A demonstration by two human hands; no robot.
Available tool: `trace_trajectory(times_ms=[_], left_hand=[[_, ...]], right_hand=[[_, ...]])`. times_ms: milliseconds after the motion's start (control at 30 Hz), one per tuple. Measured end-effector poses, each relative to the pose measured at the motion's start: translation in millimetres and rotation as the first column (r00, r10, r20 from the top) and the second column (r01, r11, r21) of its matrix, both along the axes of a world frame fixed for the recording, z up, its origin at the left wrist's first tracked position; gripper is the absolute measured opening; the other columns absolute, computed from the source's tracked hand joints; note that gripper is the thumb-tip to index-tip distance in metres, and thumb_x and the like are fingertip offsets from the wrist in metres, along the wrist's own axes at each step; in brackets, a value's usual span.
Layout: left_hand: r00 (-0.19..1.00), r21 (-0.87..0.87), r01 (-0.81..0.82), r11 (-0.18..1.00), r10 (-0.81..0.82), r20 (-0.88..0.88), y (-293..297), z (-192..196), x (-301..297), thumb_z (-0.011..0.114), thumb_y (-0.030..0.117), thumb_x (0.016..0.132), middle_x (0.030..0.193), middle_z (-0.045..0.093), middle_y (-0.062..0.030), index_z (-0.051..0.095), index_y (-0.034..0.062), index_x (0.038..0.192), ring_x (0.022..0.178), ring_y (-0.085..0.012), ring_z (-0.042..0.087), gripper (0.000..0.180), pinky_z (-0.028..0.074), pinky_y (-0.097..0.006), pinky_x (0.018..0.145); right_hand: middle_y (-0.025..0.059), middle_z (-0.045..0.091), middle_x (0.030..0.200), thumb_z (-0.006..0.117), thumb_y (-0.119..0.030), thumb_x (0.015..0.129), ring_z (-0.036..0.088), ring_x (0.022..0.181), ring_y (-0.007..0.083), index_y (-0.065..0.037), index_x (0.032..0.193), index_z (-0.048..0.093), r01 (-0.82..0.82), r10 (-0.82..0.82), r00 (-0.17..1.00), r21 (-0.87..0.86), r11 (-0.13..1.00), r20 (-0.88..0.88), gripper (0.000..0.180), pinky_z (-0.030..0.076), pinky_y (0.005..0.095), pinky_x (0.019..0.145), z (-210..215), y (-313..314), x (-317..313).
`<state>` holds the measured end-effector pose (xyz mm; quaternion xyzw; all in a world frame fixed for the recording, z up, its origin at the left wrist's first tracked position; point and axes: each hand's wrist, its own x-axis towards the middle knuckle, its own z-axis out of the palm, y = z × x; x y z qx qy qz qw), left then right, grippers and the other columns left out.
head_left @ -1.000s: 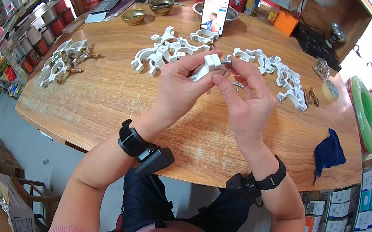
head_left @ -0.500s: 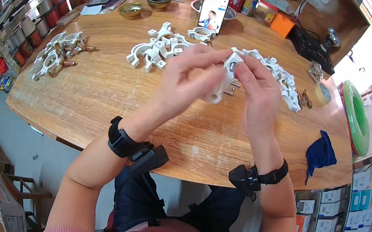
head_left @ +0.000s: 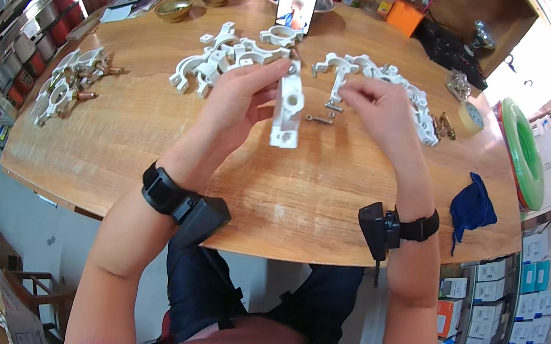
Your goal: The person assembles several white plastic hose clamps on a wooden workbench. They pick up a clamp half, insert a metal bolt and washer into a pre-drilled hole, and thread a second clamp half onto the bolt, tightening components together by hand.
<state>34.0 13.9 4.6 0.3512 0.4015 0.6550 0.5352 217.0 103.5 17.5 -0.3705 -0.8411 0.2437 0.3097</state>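
The person's left hand (head_left: 236, 96) alone grips the white clamp (head_left: 288, 112) now, fingers closed on its left side and upper end; half a second ago both hands were on it. It is held above the surface (head_left: 272, 193), in front of the piles, its narrow side with a round hole turned toward the person. The right hand (head_left: 383, 113) has come away and is poised to the right, thumb and fingertips drawn together beside the screws (head_left: 319, 119); I can't tell whether anything is pinched there. With the hands apart, those screws show more plainly than before. The left pile (head_left: 217, 60) and right pile (head_left: 412, 96) of white clamps lie as they did, as does the blue cloth (head_left: 474, 205).
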Motion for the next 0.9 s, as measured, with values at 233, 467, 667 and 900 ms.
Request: trace_trajectory(times_ms=[233,467,667,900], left_hand=[[0.996,-0.139,0.091,0.986,-0.09,0.02,5,-11,-3,0.054,0.022,0.081,0.083,0.06,-0.0079,0.055,0.001,0.095,0.075,-0.0142,0.058,0.025,0.049,-0.028,0.066],[0.993,-0.189,0.12,0.975,-0.117,0.025,5,-10,0,0.056,0.022,0.08,0.078,0.061,-0.0068,0.058,0.0012,0.089,0.067,-0.0112,0.057,0.023,0.045,-0.022,0.057],[0.988,-0.188,0.154,0.97,-0.154,0.014,2,-7,3,0.055,0.02,0.081,0.078,0.061,-0.0062,0.059,0.0013,0.089,0.065,-0.0097,0.056,0.02,0.044,-0.02,0.057],[0.987,-0.162,0.16,0.974,-0.157,0.034,4,-12,2,0.057,0.02,0.081,0.07,0.059,-0.0048,0.058,0.0009,0.082,0.058,-0.0101,0.055,0.019,0.043,-0.021,0.048]], right_hand=[[0.0117,0.06,0.077,0.057,-0.01,0.072,0.057,0.075,0.0272,-0.004,0.084,0.063,-0.208,0.102,0.933,0.286,0.936,0.345,0.014,0.044,0.0331,0.066,-46,28,4],[0.0139,0.06,0.08,0.055,-0.008,0.071,0.057,0.077,0.0297,-0.007,0.08,0.064,-0.138,0.077,0.912,0.127,0.982,0.402,0.013,0.046,0.0379,0.067,-39,30,0],[0.0149,0.058,0.078,0.056,-0.005,0.07,0.055,0.075,0.0306,0.001,0.079,0.06,-0.141,0.048,0.913,0.203,0.969,0.405,0.011,0.043,0.0361,0.066,-42,27,2],[0.0098,0.056,0.077,0.057,-0.002,0.07,0.054,0.065,0.0198,0.0,0.08,0.059,-0.205,0.204,0.978,0.251,0.946,0.033,0.01,0.044,0.0278,0.057,-5,-1,-6]])
